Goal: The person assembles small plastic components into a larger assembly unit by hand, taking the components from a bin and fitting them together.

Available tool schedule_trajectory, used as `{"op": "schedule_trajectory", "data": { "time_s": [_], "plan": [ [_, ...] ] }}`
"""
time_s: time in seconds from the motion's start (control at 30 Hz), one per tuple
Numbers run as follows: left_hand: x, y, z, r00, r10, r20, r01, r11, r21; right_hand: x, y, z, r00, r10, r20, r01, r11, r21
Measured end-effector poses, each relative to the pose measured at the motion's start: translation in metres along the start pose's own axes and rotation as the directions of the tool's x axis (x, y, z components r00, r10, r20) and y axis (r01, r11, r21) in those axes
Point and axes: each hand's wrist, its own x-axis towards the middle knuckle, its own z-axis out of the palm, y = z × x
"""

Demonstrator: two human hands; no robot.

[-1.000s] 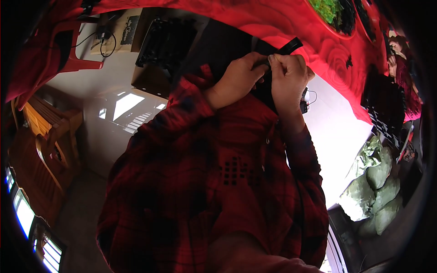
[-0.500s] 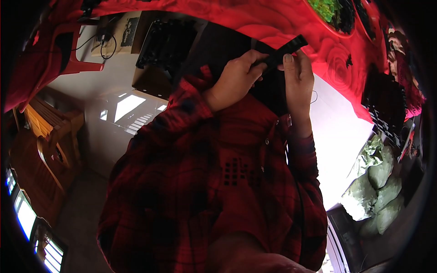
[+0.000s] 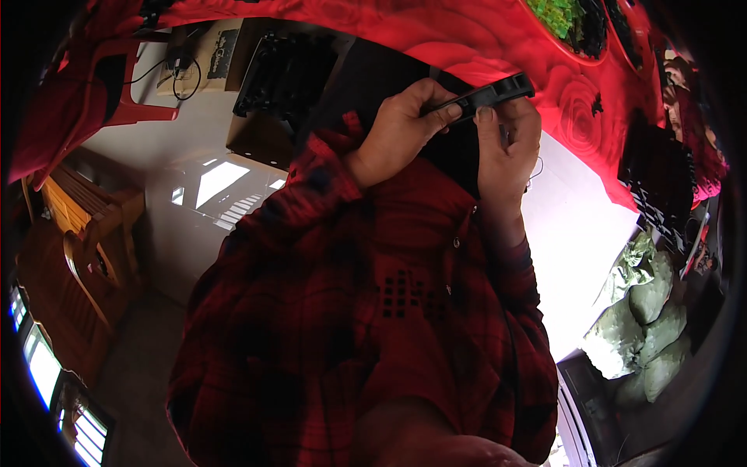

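Both hands pinch one flat black plastic part, a thin frame-like piece held edge-on and tilted, its right end higher than its left. The left hand closes on its lower left end, thumb on the near side and fingers curled over the far side. The right hand grips the part's middle and right stretch, with the thumb pressed up against the near edge and the fingers wrapped behind. The two hands sit just beside each other, the fingertips almost meeting along the part.

The part is up in front of the person's chest, just below the edge of a table covered with a red cloth printed with roses. Both forearms come up in sleeves of a red and black plaid shirt, which fills the middle of the view.

On the cloth, up to the right, a red tray holds green pieces and black pieces. More black parts lie piled at the table's right end. Left of the hands, under the table's edge, stands a cardboard box with a black crate of dark parts on it, and a red plastic chair stands further left. Pale green sacks lie on the floor at the right. A wooden bench stands at the far left on the light floor.
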Motion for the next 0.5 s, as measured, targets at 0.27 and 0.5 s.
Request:
{"op": "schedule_trajectory", "data": {
  "time_s": [0.27, 0.5],
  "plan": [
    [0.0, 0.011, -0.002, 0.995, -0.059, 0.08, 0.059, 0.998, -0.001, -0.013, -0.001, 0.002, 0.997, 0.004, -0.078, 0.0, 0.998, 0.055],
    [-0.003, 0.011, -0.003, 0.995, -0.026, 0.098, 0.033, 0.996, -0.078, -0.017, -0.005, 0.003, 0.993, -0.079, -0.084, 0.078, 0.997, -0.009]
  ]
}}
